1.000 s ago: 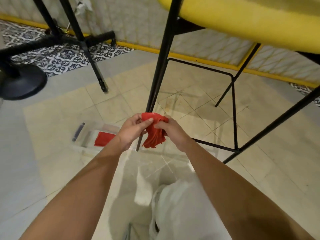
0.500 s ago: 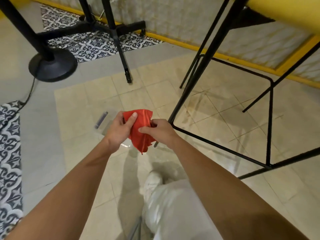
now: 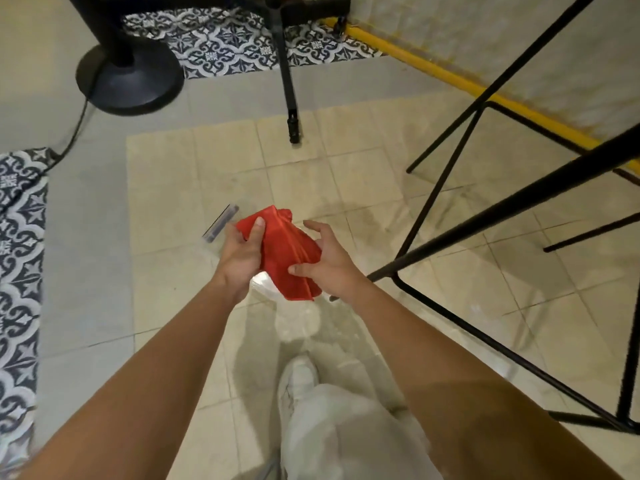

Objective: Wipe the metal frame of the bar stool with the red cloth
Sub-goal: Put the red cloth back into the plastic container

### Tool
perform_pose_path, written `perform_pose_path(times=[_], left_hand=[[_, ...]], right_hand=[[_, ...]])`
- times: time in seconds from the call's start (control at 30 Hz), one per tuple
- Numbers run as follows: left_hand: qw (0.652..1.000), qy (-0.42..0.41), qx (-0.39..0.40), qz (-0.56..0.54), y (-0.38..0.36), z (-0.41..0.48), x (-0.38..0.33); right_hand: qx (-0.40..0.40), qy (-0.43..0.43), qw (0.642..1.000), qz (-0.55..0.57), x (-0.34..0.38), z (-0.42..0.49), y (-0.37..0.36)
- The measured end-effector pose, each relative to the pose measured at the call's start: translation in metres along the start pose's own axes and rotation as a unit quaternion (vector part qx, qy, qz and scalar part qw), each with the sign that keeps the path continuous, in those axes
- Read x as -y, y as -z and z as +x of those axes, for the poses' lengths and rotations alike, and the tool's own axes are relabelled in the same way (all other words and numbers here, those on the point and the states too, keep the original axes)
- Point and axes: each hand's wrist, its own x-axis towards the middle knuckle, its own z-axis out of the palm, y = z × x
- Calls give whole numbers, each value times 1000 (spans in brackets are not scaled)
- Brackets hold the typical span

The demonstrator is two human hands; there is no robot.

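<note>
— Start at the fingers. What are they doing?

— The left hand [image 3: 240, 258] has its thumb pressed down on the red cloth [image 3: 287, 247] with the fingers curled underneath, so that hand pinches it. The right hand [image 3: 334, 263] is looser. Its fingers [image 3: 320, 230] are spread apart and lifted off the fabric, and only the thumb lies across the lower fold.

— And where is the cloth relative to the stool?

— It is bunched between the two hands, to the left of the bar stool frame [image 3: 485, 220]. It is near the foot of the frame's closest slanted leg but clearly apart from it. Nothing red touches the metal.

— So which step is this?

— I'd call it a pause between strokes, with the person regathering or refolding the cloth into a pad. I can't judge from here how much of the frame is already clean.

— What's under the hands?

— Something clear lies on the floor [image 3: 194, 188], further left of the frame than the cloth. It is probably a plastic tub [image 3: 264, 285], but it is blurred and mostly hidden.

— What does the next move call for?

— One hand should close fully round the cloth and carry it right to that near leg. It should then wrap the fabric round the tube rather than dab at it and slide along its length. The thin lower rails joining the legs would want the same grip.
</note>
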Motion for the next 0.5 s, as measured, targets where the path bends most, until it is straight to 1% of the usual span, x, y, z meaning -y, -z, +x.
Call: perform_pose_path(times=[0.13,0.33,0.43,0.5], left_hand=[[998,39,-32,-29,5,28,15],[994,78,-67,-24,8,67,38],[996,74,-52,-15,8,83,47],[997,71,-28,21,9,92,54]], right_hand=[[-1,-12,1000,-12,-7,33,-3],[-47,-28,998,-23,-23,82,-7],[-67,-36,996,-56,-31,103,-9],[-80,-47,992,-85,-38,117,-10]])
